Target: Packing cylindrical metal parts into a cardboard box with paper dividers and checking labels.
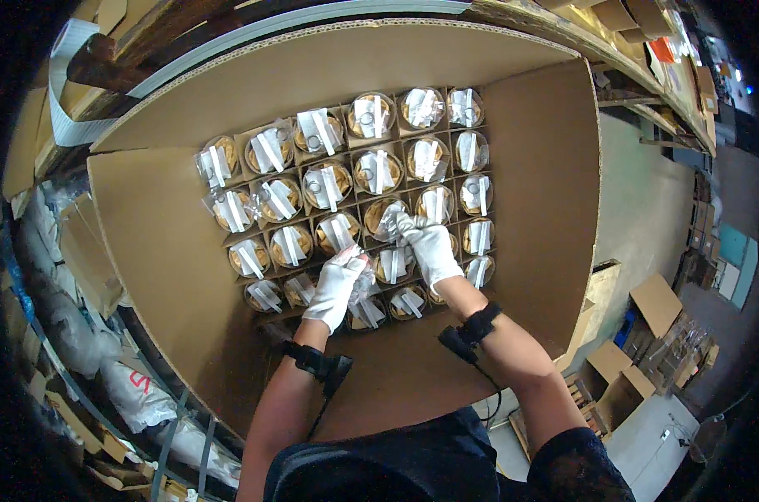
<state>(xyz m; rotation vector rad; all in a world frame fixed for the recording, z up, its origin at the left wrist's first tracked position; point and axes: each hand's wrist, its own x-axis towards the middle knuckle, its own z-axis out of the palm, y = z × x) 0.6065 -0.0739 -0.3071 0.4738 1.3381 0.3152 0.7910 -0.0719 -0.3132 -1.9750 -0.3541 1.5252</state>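
A large open cardboard box [530,184] holds rows of round clear containers in a divider grid. They have brown stuffing inside, and most carry a white strip in clear plastic on top, such as this container [378,171]. My left hand [334,289], in a white glove, is closed around a crumpled clear plastic bag [362,286] above the front rows. My right hand [429,249], also gloved, pinches clear plastic [389,221] at the mouth of a middle container [375,216]. No white strip shows on that one. Its fingertips are partly hidden by the plastic.
Cardboard walls rise around the containers, with the near wall [388,389] below my forearms. A wooden shelf [630,75] runs along the far right. Wrapped white bundles [137,393] lie at the left. Open cartons [618,381] stand on the floor at the right.
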